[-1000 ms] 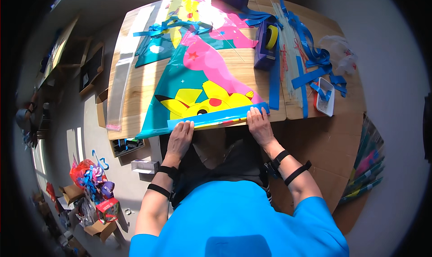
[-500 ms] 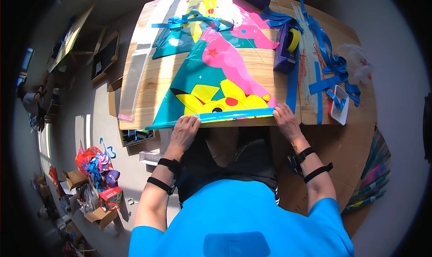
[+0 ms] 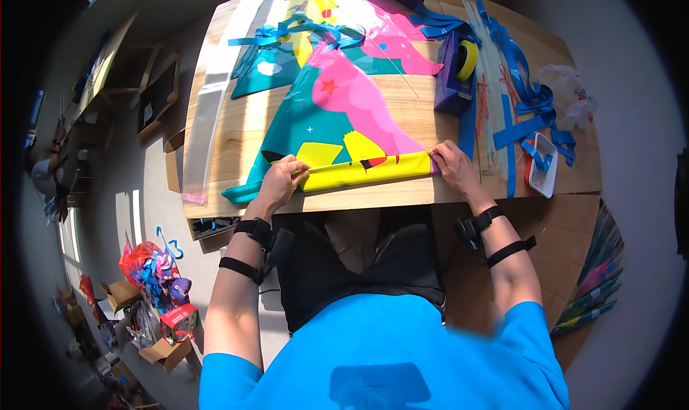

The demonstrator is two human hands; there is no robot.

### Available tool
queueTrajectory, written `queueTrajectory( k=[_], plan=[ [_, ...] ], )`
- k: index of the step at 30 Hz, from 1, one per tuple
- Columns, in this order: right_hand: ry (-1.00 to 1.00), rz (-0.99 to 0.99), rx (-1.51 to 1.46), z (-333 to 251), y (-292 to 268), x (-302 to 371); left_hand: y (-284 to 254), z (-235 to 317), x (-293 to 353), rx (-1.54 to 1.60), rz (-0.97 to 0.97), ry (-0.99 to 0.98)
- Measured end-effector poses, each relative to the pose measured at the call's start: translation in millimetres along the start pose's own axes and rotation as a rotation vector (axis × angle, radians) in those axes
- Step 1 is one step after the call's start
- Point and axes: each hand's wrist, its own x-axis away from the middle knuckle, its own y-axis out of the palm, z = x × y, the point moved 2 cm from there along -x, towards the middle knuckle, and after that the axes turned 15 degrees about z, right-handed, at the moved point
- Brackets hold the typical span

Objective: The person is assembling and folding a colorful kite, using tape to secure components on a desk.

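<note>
On the wooden table [image 3: 405,98] a glossy triangular kite sheet [image 3: 287,133], printed in teal, pink and yellow, lies with its point away from me. Its near edge is rolled into a flat yellow tube [image 3: 366,173]. My left hand [image 3: 280,182] pinches the left part of that roll, and a teal end sticks out beyond it. At the right end, my right hand [image 3: 453,167] grips the roll with fingers closed. Behind lie more printed sheets [image 3: 269,72] with blue ribbons [image 3: 287,31] over them.
A purple tape dispenser [image 3: 451,80] with yellow tape stands right of the sheet. Beyond it are thin pale sticks [image 3: 489,115], blue ribbon [image 3: 531,98], a small white tray [image 3: 549,173] and a clear bag [image 3: 567,101]. Clear sleeves [image 3: 208,126] lie left. Another person [image 3: 47,169] is far left.
The sheet's near edge has been rolled over, away from me. The blue strip along it has gone out of sight, and yellow now faces up. Both hands have moved slightly farther off.
</note>
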Motion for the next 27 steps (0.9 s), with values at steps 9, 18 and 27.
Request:
queueTrajectory(
  k=[9, 18, 27],
  plan=[
    [0.02, 0.072, 0.149, -1, 5, 2, 2, 0, 8, -0.042, 0.126, 0.072],
    [-0.183, 0.263, 0.657, -31, 20, 15, 22, 29, 25, -0.568, 0.333, 0.415],
    [-0.256, -0.069, 0.264, -114, 63, 48, 48, 26, 73, -0.492, 0.276, 0.271]
  ],
)
